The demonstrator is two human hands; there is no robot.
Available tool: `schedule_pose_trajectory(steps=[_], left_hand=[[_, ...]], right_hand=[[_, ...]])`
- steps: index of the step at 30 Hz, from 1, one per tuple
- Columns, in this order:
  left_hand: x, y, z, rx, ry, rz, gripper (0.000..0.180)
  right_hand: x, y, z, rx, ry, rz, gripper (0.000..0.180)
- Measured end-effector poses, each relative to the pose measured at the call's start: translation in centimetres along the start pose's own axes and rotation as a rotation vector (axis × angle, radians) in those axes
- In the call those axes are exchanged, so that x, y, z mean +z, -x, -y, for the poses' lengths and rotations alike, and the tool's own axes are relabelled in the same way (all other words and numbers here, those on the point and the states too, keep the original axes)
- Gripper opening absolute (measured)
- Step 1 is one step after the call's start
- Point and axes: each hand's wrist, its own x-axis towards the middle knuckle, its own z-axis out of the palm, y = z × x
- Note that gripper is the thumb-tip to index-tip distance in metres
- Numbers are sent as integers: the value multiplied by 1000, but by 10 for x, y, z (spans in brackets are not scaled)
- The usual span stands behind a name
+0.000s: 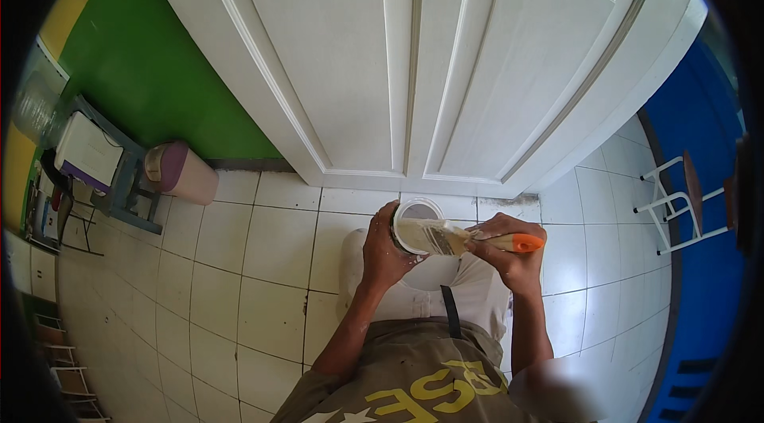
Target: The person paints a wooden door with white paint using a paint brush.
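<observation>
My left hand (380,252) is wrapped round a small round paint tub (420,210) with a white rim, held in front of my lap. A flat paintbrush (450,241) is gripped in my right hand (511,257). Its orange-tipped handle (527,242) points right, and its pale-coated bristles lie over the tub's mouth. Whether the bristles touch the rim I cannot tell. White smears show on my left fingers. Just beyond both hands stands a white panelled door (414,81).
To the left are a pink-and-purple bin (189,175), a grey chair (131,208) with a white box (89,148) on it, and a green wall (151,65). White floor tiles (270,224) surround me. At right, a white-legged chair (684,212) stands by a blue wall (700,296).
</observation>
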Motion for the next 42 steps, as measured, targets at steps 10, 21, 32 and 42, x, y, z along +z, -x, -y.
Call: schedule_pose_trajectory(steps=[10,21,32,42], left_hand=[[7,5,0,-1,7,15,112],[10,5,8,28,53,-11,113],[-5,30,38,-137,311,-111,105],[-45,62,16,-299,409,-92,104]], right_hand=[[12,12,-18,30,18,-56,17],[-1,17,-38,332,-314,-373,18],[0,1,-130,334,-611,-631,22],[75,-77,-220,-491,425,-239,18]])
